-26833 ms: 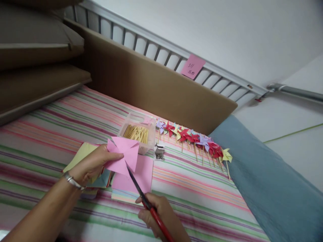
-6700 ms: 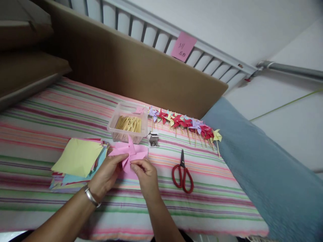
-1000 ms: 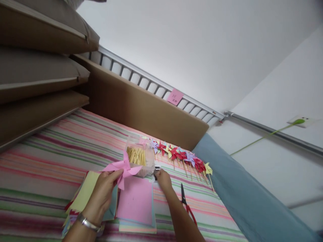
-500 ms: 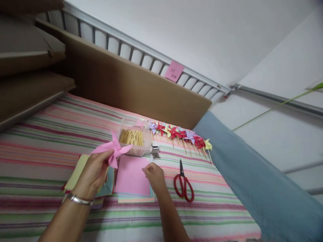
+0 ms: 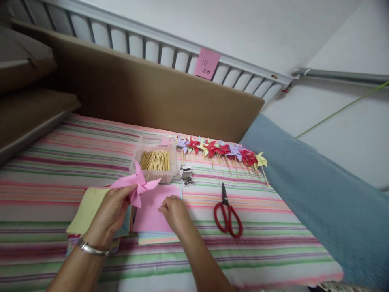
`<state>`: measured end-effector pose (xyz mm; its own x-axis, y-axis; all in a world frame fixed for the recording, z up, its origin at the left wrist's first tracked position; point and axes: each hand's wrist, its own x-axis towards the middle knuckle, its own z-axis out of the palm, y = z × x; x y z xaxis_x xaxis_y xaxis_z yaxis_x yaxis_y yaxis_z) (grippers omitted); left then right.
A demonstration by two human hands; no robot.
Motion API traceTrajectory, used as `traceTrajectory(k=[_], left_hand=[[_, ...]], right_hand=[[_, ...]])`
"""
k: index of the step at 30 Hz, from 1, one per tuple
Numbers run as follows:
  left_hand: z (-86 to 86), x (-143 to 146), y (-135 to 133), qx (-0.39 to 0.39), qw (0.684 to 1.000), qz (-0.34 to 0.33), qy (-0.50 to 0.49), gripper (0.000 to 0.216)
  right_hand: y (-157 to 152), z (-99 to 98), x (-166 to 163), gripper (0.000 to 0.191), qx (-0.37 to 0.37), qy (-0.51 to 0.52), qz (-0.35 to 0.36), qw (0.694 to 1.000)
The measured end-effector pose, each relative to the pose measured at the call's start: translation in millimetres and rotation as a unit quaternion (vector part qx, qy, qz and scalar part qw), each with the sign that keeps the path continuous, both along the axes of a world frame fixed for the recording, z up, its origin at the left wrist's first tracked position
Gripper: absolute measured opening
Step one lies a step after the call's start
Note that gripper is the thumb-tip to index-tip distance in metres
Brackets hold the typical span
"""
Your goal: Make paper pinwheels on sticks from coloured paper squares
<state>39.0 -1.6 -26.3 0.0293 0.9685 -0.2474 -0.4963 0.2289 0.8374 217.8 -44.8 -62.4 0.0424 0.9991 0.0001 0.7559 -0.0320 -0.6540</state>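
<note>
A pink paper pinwheel (image 5: 140, 184) is pinched between the thumb and fingers of my left hand (image 5: 111, 211), its blades folded toward the middle. My right hand (image 5: 174, 213) hovers over or rests on a stack of square paper (image 5: 148, 217) with a pink sheet on top. Thumb and index finger of that hand are pressed together; whatever they hold is too small to make out. Under my left wrist lies another paper pile (image 5: 86, 209), yellow on top. Behind the pinwheel stands a clear plastic box (image 5: 174, 156) of short wooden sticks (image 5: 155, 161).
Right of the box sits a small open box of metal pins (image 5: 187, 180). Red-handled scissors (image 5: 227, 215) lie on the striped cloth. Finished pinwheels on sticks (image 5: 223, 150) line the back edge, before a cardboard panel (image 5: 152, 93). Cardboard boxes (image 5: 33, 109) stand at left.
My right hand has moved left over the pink sheet, closer to the pinwheel. The left hand keeps its hold on the pinwheel. The camera view has shifted slightly.
</note>
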Motion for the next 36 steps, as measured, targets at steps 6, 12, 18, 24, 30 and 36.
traceTrajectory(k=[6, 12, 18, 24, 30, 36], left_hand=[[-1.1, 2, -3, -0.003, 1.0, -0.022, -0.004, 0.019], [4.0, 8, -8, 0.005, 1.0, -0.019, 0.013, 0.014], [2.4, 15, -13, 0.01, 0.999, -0.013, 0.045, 0.007], [-8.9, 23, -18, 0.014, 0.995, -0.036, 0.089, 0.011], [-8.8, 33, -25, 0.012, 0.993, -0.028, 0.112, 0.014], [-1.7, 38, -31, 0.019, 0.992, -0.062, 0.108, 0.022]], right_hand=[[-5, 9.1, 10, 0.021, -0.006, 0.049, 0.018, 0.999], [-13, 47.2, 22, 0.012, 0.033, 0.188, -0.063, 0.98], [-23, 72.8, 19, 0.008, 0.168, 0.278, -0.107, 0.94], [-23, 61.5, 0, 0.011, 0.221, 0.203, -0.067, 0.952], [-25, 56.6, -13, 0.011, 0.176, 0.193, -0.03, 0.965], [-25, 52.8, -12, 0.013, 0.164, 0.184, -0.025, 0.969]])
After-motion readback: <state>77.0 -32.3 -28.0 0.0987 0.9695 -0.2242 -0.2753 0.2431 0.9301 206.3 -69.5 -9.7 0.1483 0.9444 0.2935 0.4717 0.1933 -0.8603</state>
